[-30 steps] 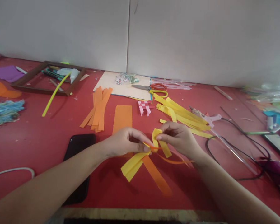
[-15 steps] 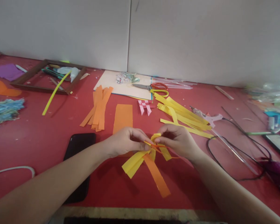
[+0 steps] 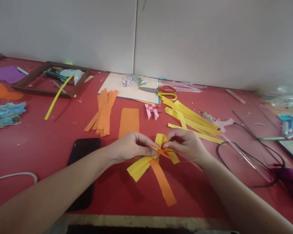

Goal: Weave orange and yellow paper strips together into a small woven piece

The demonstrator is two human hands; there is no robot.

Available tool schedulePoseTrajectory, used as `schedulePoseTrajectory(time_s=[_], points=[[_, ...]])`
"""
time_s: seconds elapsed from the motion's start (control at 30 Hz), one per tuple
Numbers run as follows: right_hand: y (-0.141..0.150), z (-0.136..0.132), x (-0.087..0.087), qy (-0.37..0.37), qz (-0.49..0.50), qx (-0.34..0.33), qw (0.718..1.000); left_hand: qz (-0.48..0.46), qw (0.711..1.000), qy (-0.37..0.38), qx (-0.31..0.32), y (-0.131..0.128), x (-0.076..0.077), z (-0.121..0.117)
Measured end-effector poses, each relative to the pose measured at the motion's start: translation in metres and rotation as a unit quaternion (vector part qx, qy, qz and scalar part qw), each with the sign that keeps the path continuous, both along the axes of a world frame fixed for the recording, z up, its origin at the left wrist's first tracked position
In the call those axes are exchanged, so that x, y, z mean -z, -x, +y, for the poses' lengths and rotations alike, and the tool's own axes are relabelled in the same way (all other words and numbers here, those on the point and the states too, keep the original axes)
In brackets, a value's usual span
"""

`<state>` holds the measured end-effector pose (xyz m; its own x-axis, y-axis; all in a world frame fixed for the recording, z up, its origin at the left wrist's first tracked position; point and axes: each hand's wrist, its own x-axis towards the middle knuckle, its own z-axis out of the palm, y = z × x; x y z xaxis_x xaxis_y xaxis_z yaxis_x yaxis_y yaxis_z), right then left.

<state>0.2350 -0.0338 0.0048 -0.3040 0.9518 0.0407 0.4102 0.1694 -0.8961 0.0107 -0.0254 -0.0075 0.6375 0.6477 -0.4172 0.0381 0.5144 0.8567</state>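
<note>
My left hand [image 3: 132, 147] and my right hand [image 3: 185, 144] meet over the red table [image 3: 51, 149], both pinching interlaced paper strips. A folded yellow strip [image 3: 139, 167] fans out down-left from my left fingers, and its loop [image 3: 160, 140] rises between the hands. An orange strip [image 3: 163, 185] hangs from the crossing toward the table's near edge. My right fingers pinch the orange piece where it passes through the yellow loop.
Loose orange strips [image 3: 103, 112], an orange sheet [image 3: 129, 122] and a pile of yellow strips [image 3: 190, 118] lie behind the hands. Scissors [image 3: 158, 91], a pink woven piece [image 3: 151, 111], a glue gun [image 3: 218, 123] with black cable, a black phone [image 3: 81, 162] and a wooden frame [image 3: 48, 79] surround them.
The hands have drawn closer together and the orange strip has been pulled tighter through the yellow loop; its loose tail at the right has disappeared under my right hand.
</note>
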Motion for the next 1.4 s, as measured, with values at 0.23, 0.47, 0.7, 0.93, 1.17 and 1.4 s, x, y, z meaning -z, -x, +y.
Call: schedulePoseTrajectory(time_s=[0.23, 0.47, 0.7, 0.93, 1.17, 1.4], points=[[-0.005, 0.007, 0.014, -0.224, -0.103, 0.09, 0.965, -0.01, 0.998, 0.026, 0.061, 0.001, -0.003, 0.0], [0.011, -0.009, 0.008, 0.055, 0.091, 0.052, 0.993, 0.002, 1.0, -0.011, -0.002, 0.0, -0.003, 0.0], [0.017, -0.008, 0.015, 0.204, 0.189, 0.068, 0.958, -0.001, 0.999, -0.04, 0.035, -0.002, 0.002, -0.001], [-0.01, 0.017, 0.02, 0.062, 0.291, 0.272, 0.915, 0.08, 0.982, -0.162, -0.047, 0.0, 0.003, 0.002], [-0.037, 0.04, 0.02, -0.023, 0.352, 0.307, 0.884, 0.127, 0.954, -0.25, -0.101, 0.002, -0.001, 0.001], [-0.029, 0.037, 0.021, 0.04, 0.349, 0.284, 0.892, 0.221, 0.876, -0.415, -0.107, 0.002, 0.003, -0.001]])
